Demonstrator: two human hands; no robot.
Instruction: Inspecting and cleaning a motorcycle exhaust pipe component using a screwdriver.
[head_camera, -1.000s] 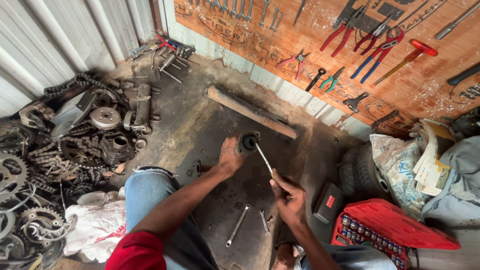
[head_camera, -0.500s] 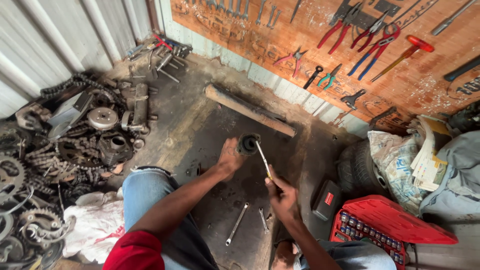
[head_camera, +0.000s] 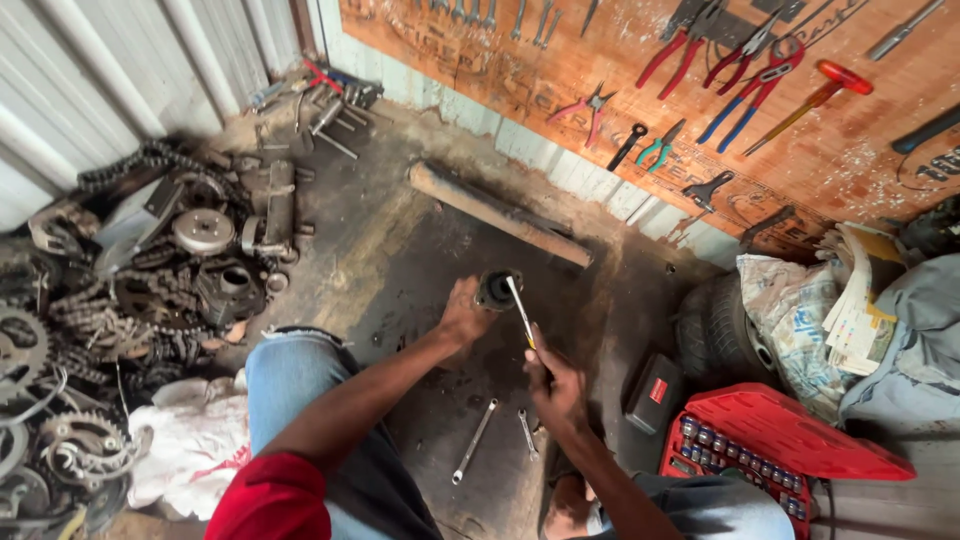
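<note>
Head view: floor (head_camera: 400, 250) dark, oily. Left hand (head_camera: 462, 315) wraps a black round part (head_camera: 495, 288) at floor centre, open end facing up. Part likely heavy, rigid, greasy; best held round its wall. Right hand (head_camera: 553, 385) closed on a metal tool (head_camera: 520, 310); long axis runs from that hand up-left, tip in the part's mouth. Two wrenches (head_camera: 475, 440) lie just below.

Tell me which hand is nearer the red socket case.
Right. The right hand, gripping a screwdriver, sits just left of the red socket case. The left hand holds the dark round part farther away, up and left.
</note>
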